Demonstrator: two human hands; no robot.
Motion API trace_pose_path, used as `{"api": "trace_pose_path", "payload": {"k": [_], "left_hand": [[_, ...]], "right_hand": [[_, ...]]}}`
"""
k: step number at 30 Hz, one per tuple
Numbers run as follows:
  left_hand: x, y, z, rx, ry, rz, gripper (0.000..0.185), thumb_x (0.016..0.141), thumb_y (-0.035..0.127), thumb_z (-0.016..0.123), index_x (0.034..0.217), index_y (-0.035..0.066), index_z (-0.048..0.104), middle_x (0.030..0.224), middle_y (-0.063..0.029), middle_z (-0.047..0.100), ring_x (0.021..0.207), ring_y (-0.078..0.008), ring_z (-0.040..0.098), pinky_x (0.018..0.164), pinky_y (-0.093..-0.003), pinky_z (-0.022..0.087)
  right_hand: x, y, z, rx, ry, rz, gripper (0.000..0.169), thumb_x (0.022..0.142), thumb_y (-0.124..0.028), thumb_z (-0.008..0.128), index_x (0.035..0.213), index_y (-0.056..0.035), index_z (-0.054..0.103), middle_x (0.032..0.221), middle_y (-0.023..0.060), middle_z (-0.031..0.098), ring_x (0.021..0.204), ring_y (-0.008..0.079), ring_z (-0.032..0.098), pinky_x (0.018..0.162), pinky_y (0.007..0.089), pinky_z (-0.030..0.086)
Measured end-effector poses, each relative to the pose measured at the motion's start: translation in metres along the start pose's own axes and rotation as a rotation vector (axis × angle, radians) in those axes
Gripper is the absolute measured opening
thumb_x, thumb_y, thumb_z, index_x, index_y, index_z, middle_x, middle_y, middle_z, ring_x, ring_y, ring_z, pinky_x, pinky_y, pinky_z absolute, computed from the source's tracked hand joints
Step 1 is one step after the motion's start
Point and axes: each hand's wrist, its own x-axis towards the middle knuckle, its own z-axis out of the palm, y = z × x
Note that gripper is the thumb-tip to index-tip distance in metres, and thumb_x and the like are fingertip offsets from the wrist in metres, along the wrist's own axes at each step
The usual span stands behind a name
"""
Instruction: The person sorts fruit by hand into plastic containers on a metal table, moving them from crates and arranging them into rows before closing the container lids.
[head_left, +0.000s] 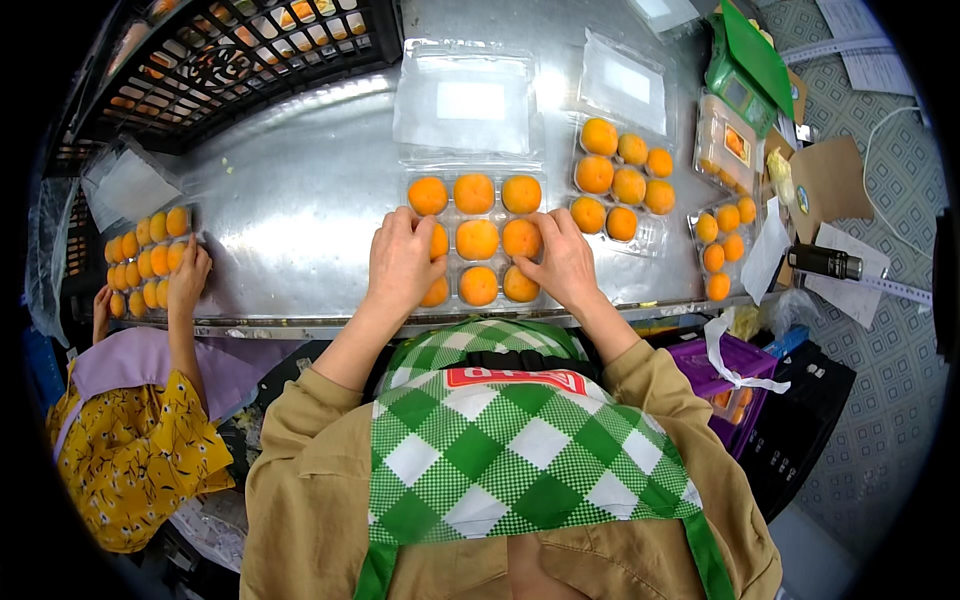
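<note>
Before me on the metal table lies a clear plastic clamshell tray (455, 216) with several orange round fruits, perhaps persimmons or apricots, in rows. Its lid (469, 105), folded open away from me, holds a white pad. My left hand (403, 259) rests over the tray's left side, fingers curled at a middle-row fruit (438, 241). Whether it grips that fruit or the tray's edge cannot be told. My right hand (559, 259) has thumb and fingers around the right middle-row fruit (521, 238), which still sits in its compartment.
More fruit trays stand right (628, 186) and far right (726, 232), near a green scale (742, 82) and a black bottle (825, 262). A black plastic crate (225, 67) is at the upper left. At left, a co-worker's hand (187, 277) touches another filled tray (146, 259).
</note>
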Motion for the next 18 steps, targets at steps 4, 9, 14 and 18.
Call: {"api": "trace_pose_path", "payload": {"k": [4, 9, 14, 18], "left_hand": [[-0.002, -0.004, -0.012, -0.131, 0.01, -0.049, 0.047, 0.063, 0.008, 0.076, 0.108, 0.003, 0.062, 0.098, -0.0113, 0.055, 0.094, -0.0284, 0.054, 0.081, -0.037, 0.046], [0.008, -0.036, -0.009, -0.213, 0.209, -0.063, 0.039, 0.067, 0.008, 0.076, 0.104, 0.004, 0.064, 0.103, -0.011, 0.056, 0.096, -0.0283, 0.054, 0.081, -0.0369, 0.046], [0.038, -0.016, -0.001, -0.128, 0.16, -0.037, 0.039, 0.067, 0.01, 0.077, 0.103, 0.005, 0.064, 0.1, -0.0103, 0.055, 0.097, -0.0278, 0.053, 0.083, -0.0366, 0.046], [0.05, -0.018, 0.002, -0.062, 0.11, -0.003, 0.038, 0.065, 0.01, 0.077, 0.1, 0.006, 0.064, 0.098, -0.0094, 0.054, 0.096, -0.0279, 0.052, 0.084, -0.0376, 0.045]], "right_hand": [[0.0, 0.0, -0.017, 0.08, -0.035, 0.016, 0.051, 0.065, -0.015, 0.078, 0.111, -0.0061, 0.057, 0.097, 0.0128, 0.053, 0.088, 0.0293, 0.057, 0.073, 0.0378, 0.048], [0.018, 0.019, -0.027, 0.184, 0.046, 0.031, 0.048, 0.068, -0.015, 0.078, 0.11, -0.0064, 0.058, 0.098, 0.01, 0.055, 0.08, 0.0254, 0.059, 0.068, 0.0355, 0.049], [0.053, 0.01, -0.025, 0.039, -0.042, -0.048, 0.052, 0.07, -0.019, 0.077, 0.116, -0.0097, 0.055, 0.106, 0.009, 0.052, 0.098, 0.0261, 0.055, 0.079, 0.037, 0.049], [0.064, 0.015, -0.022, -0.022, -0.127, -0.079, 0.056, 0.068, -0.02, 0.078, 0.118, -0.0119, 0.054, 0.106, 0.0094, 0.05, 0.101, 0.028, 0.053, 0.082, 0.0393, 0.047]]}}
